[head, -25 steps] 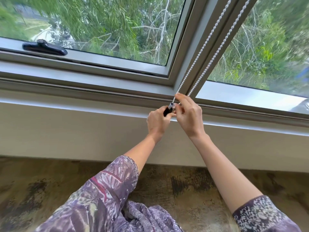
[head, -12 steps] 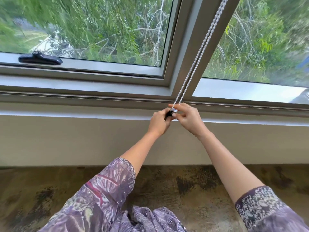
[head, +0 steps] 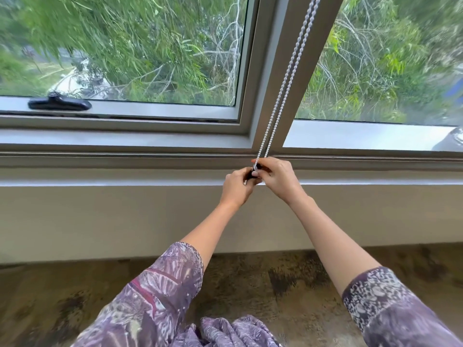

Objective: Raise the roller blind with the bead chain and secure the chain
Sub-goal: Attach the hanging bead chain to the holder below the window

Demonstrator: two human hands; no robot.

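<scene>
A white bead chain (head: 288, 78) runs as two close strands down the grey window mullion (head: 275, 71) to the sill. At its lower end a small black chain holder (head: 251, 174) shows between my fingers. My left hand (head: 236, 187) grips the black holder from the left. My right hand (head: 280, 177) pinches the bottom of the chain at the holder from the right. Both hands touch each other just above the sill edge. The roller blind itself is out of view.
A black window latch (head: 59, 103) sits on the left sash frame. The white sill ledge (head: 125, 181) runs across the view, with a plain wall below and a mottled brown floor (head: 288, 284). Trees fill both panes. My patterned purple sleeves and dress lie at the bottom.
The two chain strands, spread apart a second ago, now hang close together and straighter. My hands stay joined at the holder; the view has tilted, so they sit lower against the sill.
</scene>
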